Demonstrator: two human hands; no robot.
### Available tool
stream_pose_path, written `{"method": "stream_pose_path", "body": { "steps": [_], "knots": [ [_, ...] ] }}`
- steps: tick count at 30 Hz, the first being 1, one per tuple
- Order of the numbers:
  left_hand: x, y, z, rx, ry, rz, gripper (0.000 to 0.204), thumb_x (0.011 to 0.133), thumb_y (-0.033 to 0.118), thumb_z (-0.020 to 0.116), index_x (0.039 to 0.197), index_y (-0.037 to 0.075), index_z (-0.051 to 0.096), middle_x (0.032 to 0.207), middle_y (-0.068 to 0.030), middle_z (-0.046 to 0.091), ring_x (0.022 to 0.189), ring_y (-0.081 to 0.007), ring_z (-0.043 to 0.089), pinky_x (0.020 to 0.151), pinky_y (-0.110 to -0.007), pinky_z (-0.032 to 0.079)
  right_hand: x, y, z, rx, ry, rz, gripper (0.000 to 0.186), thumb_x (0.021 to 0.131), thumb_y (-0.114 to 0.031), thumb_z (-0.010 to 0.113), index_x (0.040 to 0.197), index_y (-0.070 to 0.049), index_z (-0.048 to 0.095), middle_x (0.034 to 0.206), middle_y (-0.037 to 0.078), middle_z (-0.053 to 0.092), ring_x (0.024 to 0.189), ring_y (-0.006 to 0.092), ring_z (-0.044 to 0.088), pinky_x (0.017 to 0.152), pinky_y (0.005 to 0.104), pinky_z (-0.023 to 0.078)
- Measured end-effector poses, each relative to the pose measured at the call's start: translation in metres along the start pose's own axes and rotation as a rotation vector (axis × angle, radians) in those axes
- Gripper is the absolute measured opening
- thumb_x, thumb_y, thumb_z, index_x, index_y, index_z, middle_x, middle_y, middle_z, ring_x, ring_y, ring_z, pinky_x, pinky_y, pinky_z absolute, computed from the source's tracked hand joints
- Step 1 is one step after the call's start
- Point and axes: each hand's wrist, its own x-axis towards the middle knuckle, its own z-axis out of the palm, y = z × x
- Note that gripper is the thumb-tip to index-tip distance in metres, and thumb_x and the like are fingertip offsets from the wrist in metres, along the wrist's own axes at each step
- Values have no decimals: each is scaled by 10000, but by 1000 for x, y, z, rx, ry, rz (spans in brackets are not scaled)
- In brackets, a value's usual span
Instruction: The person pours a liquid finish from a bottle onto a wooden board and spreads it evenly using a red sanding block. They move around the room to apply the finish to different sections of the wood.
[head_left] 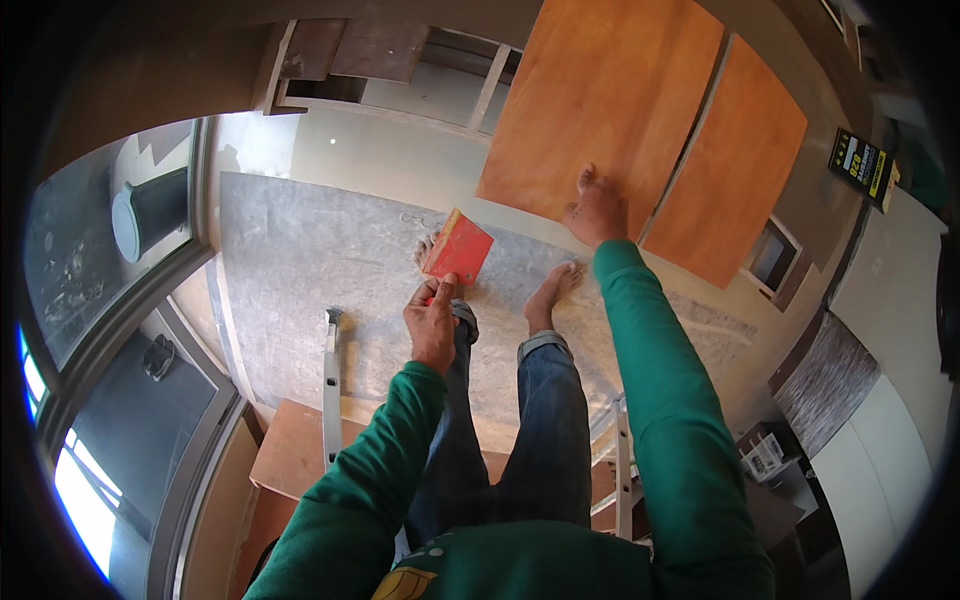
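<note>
My left hand [432,325] pinches a flat red putty spreader [460,250] by its lower corner. A pale yellowish crust runs along the spreader's upper left edge. With my right arm stretched forward, my right hand [598,212] is at the near edge of a large orange-brown wood panel [610,90]. One or two of its fingers are extended over the panel's face, and I see nothing held there. Whether the fingertips press on the wood cannot be told. A narrower wood panel [728,165] sits to the right, across a dark gap.
My bare feet [552,295] stand on a grey, dusty board [300,240]. Ladder rails [332,385] rise on both sides of my legs. Left is a framed glass window [110,230]. Open cabinet compartments [430,80] lie at the back; a black-and-yellow package [860,168] is far right.
</note>
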Motion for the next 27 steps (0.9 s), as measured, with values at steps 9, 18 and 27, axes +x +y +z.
{"method": "stream_pose_path", "body": {
  "steps": [9, 18, 27],
  "knots": [
    [1, -1, -7, -49, 72, 7, 283, 983, 342, 777, 890, 95, 676, 652, 78, 507, 515, -26, 395, 477, -226, 350, -46, -21, -5, 192, 14, -114, 673, 875, -174, 628, 1520, -25, 506, 1193, 234, 666, 1109, 387, 664, 979, 504, 505],
    [2, 0, -16, -3, 52, 1, 297, 971, 361, 785, 887, 104, 663, 652, 73, 498, 521, -30, 415, 477, -225, 347, -43, -80, 45, 41, -94, -163, 652, 869, -170, 645, 1489, -11, 519, 1220, 200, 706, 1117, 351, 683, 996, 512, 504],
    [1, 13, -13, -24, -27, -20, 264, 978, 342, 772, 890, 140, 627, 655, 85, 475, 518, -23, 392, 459, -212, 317, -102, -32, -19, 694, 158, 87, 196, 933, -199, 672, 1019, -26, 641, 896, 217, 714, 906, 422, 713, 789, 463, 570]
  ]
}}
